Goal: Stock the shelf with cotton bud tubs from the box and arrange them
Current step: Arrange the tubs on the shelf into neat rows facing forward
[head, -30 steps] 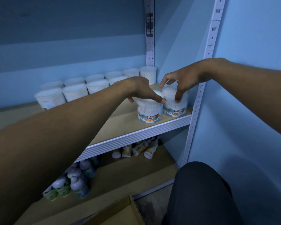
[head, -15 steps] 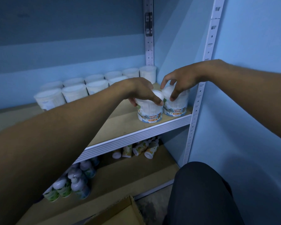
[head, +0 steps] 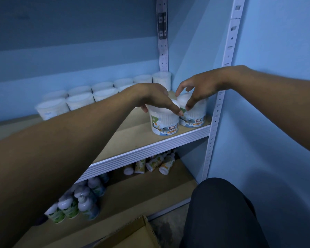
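Observation:
Two cotton bud tubs with printed labels stand side by side at the front right corner of the wooden shelf (head: 132,138). My left hand (head: 150,97) grips the left cotton bud tub (head: 166,124) by its lid rim, thumb in front and fingers behind. My right hand (head: 202,86) reaches over the right cotton bud tub (head: 195,117), with the thumb pressed on its front rim and the index finger raised. The other fingers are hidden behind it. Several more white tubs (head: 79,101) stand in two rows along the back wall.
A white slotted upright (head: 215,113) stands just right of the tubs, against the blue wall. On the lower shelf are standing bottles (head: 79,203) and several lying ones (head: 156,163). A cardboard box corner (head: 132,235) and my dark-clothed knee (head: 222,212) are at the bottom.
The left tub has slid slightly to the right, closer to the right tub. Both hands stay on their tubs in nearly the same pose.

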Motion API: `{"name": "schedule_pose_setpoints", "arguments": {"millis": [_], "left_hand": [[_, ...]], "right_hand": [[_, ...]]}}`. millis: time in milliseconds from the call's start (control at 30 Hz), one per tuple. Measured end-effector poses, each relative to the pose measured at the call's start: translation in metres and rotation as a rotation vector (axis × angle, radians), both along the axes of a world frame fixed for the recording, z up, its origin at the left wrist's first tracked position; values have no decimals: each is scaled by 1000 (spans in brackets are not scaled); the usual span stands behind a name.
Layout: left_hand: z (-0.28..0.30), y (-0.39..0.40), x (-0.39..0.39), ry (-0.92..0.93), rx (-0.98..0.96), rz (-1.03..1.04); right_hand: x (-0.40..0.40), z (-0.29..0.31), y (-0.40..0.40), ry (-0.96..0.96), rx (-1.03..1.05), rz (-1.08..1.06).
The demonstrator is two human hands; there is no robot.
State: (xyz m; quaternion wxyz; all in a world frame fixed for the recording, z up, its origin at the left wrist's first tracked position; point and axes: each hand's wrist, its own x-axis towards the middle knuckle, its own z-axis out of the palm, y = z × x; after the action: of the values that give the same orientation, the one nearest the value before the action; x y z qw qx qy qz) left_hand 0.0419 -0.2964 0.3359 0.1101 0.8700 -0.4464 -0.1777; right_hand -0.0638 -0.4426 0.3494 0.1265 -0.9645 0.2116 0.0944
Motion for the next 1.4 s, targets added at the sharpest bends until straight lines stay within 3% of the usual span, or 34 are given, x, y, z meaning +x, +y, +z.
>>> {"name": "schedule_pose_setpoints", "arguments": {"millis": [700,1133,1400], "left_hand": [[-4,-10,12,4,22,-19],[-7,5,8,31,-65,-43],[-7,36,28,-23,-132,15]], "right_hand": [[1,-1,-5,18,143,8],[3,5,1,54,113,-23],[26,8,8,-78,-6,-40]]}}
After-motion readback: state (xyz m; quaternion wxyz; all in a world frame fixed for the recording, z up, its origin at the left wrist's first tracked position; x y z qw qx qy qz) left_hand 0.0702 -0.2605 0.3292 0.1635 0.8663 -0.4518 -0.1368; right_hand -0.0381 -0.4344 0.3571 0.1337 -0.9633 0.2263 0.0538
